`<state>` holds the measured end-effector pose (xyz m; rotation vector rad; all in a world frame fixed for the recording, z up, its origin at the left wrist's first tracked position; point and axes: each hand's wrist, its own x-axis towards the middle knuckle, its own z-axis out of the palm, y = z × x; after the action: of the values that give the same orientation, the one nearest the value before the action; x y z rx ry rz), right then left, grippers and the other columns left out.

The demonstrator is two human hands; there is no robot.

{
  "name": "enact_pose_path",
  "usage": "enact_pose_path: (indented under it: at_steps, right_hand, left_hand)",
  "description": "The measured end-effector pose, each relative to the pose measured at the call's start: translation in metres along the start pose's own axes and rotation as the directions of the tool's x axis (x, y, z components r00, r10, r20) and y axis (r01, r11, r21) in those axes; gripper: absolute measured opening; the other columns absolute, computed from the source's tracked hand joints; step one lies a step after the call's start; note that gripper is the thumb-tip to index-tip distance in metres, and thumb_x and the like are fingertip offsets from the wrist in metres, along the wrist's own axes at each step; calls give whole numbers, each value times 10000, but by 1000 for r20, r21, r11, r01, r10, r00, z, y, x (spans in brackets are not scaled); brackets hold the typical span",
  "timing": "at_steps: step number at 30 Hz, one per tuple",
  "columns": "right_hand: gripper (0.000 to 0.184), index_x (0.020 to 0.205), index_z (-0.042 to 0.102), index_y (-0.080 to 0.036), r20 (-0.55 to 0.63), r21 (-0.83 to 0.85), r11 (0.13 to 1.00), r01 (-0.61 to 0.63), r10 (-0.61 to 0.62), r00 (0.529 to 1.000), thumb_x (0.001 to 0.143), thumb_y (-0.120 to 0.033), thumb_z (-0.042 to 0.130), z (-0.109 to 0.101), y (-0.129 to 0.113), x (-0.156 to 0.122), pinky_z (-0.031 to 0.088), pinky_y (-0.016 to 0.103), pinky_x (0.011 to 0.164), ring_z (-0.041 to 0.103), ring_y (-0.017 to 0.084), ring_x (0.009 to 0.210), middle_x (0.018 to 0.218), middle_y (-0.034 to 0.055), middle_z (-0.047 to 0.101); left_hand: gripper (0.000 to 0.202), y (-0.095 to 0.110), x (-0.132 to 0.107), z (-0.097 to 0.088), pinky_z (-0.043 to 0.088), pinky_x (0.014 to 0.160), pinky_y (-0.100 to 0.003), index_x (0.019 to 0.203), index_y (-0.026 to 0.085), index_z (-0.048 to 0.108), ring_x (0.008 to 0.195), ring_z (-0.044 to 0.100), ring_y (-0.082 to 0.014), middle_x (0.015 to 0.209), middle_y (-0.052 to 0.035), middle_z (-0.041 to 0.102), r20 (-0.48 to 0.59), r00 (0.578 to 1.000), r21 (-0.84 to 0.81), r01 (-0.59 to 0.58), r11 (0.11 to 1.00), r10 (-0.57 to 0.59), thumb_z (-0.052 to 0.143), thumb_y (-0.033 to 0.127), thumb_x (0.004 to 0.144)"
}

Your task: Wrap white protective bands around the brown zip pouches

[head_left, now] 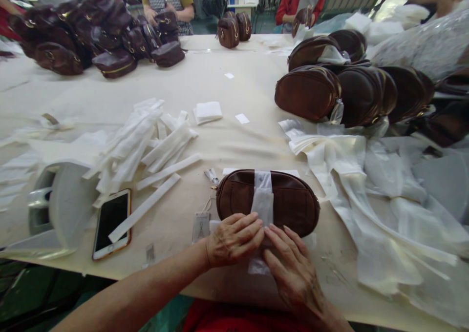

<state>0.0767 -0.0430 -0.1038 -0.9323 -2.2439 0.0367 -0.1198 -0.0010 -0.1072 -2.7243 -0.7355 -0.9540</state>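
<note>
A dark brown leather pouch (296,200) lies on the table in front of me, with a zip along its edge. A translucent white wrapping strip (263,200) runs across its middle, and the loose end comes down over the table side. My left hand (234,239) has its fingers bent together on the strip at the pouch's lower edge. Beside it, my right hand (293,263) rests with fingers stretched and thumb apart, touching the strip and the pouch. A hang tag (201,226) on a cord lies to the left of the pouch, near a plastic-wrapped zip pull (211,176).
A phone (112,224) lies left, under one of several white strips (135,141). Plastic sleeves (340,176) spread at right, below stacked brown pouches (308,93). More brown bags (73,34) are heaped back left. Co-workers (166,0) stand across the table (205,83).
</note>
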Motion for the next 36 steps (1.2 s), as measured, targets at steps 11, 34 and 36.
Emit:
enact_pose_path:
  at_steps: [11,34,36]
  right_hand:
    - [283,905,670,-128,-34,-2,997,83,-84,996,896,-52,398,8,14,-10,423,376,1008,538,212,1192,1095,112,690]
    - [373,878,685,-112,-22,89,992,88,-86,996,929,-102,316,-2,-23,-22,496,294,778,650,181,849,811,78,717]
    - [377,862,683,-106,-33,108,990,87,-84,996,927,-100,311,-1,-23,-22,500,294,757,645,179,824,792,83,712]
  left_hand:
    - [211,-5,12,-28,471,983,-342,1044,104,572,1133,545,-195,1120,-120,634,307,945,-351,227,909,-118,443,200,908]
    - [139,1,6,0,488,852,-286,1001,154,561,955,594,-152,917,-32,662,76,979,-242,200,949,-187,496,146,879]
    - [174,1,7,-1,500,822,-290,1051,125,540,945,602,-160,887,-41,666,64,977,-243,213,946,-204,496,168,888]
